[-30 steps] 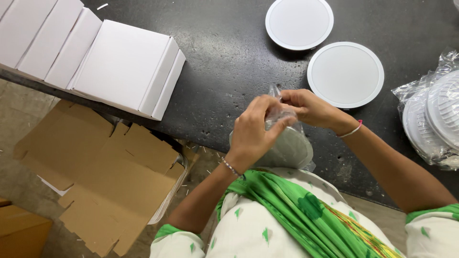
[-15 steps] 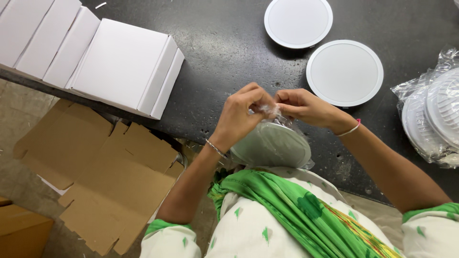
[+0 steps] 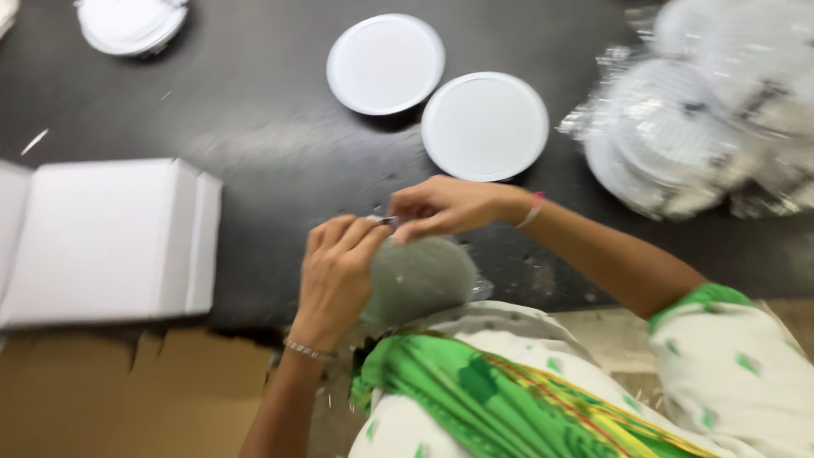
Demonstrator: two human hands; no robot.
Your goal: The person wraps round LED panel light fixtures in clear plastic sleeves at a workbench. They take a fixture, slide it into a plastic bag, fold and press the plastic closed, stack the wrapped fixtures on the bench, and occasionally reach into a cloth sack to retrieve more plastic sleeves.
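Head view: motion blur.
Disc (image 3: 417,276): grey-green, round, in clear wrap, held over counter (image 3: 254,136) edge, against body.
Left hand (image 3: 337,273): fingers grasping disc rim.
Right hand (image 3: 441,206): fingers pinching wrap at top.
Risk: wrap may tear or slip; disc could drop off the edge.

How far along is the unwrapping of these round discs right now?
Two white discs already lie bare on the dark table. In hand: the left hand and right hand pinch the clear wrap on a grey-looking disc. Left: a pile of wrapped discs at the right.
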